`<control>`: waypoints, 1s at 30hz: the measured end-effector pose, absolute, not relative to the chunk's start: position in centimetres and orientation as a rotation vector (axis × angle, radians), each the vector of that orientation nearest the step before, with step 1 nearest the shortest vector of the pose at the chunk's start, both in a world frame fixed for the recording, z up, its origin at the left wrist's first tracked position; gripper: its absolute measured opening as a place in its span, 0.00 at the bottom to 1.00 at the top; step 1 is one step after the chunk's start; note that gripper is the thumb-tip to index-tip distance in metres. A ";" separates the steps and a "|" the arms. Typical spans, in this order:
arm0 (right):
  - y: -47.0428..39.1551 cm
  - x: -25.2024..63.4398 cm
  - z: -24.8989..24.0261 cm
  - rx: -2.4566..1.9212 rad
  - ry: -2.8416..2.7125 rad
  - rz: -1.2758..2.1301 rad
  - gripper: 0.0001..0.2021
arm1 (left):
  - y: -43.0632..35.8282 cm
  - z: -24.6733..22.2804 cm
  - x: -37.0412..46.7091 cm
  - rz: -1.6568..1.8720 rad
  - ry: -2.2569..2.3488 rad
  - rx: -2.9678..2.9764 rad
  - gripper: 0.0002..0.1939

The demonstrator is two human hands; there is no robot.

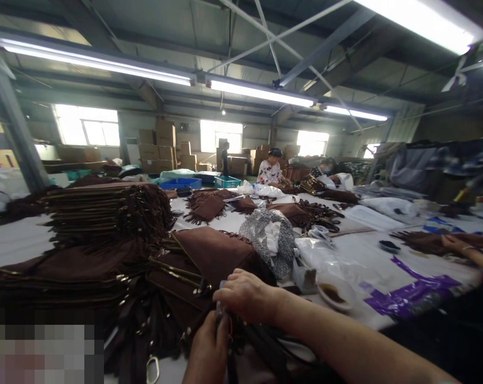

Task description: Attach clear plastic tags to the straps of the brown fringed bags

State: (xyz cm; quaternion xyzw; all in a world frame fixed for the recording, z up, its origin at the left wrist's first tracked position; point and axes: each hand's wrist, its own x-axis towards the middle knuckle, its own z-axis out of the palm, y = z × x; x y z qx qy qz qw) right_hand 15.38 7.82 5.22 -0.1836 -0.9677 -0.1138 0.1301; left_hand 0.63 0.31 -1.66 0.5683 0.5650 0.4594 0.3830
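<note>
My right hand (247,294) is closed in a fist over a small object with a pale grey end, too small to name. Just below it, my left hand (208,341) pinches something narrow and shiny that I cannot make out. Both hands nearly meet in front of a brown fringed bag (217,250) with gold zips, which lies on other bags. Dark straps (139,320) with metal clasps spill down to the left of my hands. A metal ring (153,369) shows at the lower edge.
A tall stack of brown bags (89,210) stands left. Beyond my hands are a black-and-white patterned cloth item (261,229), a bowl of brown liquid (347,298) and purple plastic packaging (413,298). A co-worker's hand (457,246) touches brown fringe at right; another person (270,169) sits across.
</note>
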 end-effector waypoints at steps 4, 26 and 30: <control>8.1 14.7 5.6 -0.432 -2.917 -0.362 0.02 | 0.3 -2.0 0.6 1.138 1.406 1.317 0.18; 5.8 18.0 1.7 -0.602 -2.320 0.137 0.13 | 1.3 -4.9 1.4 1.175 1.149 0.618 0.32; 7.4 24.9 2.5 -1.153 -1.873 0.272 0.11 | 1.1 -4.4 1.2 1.131 1.168 0.602 0.32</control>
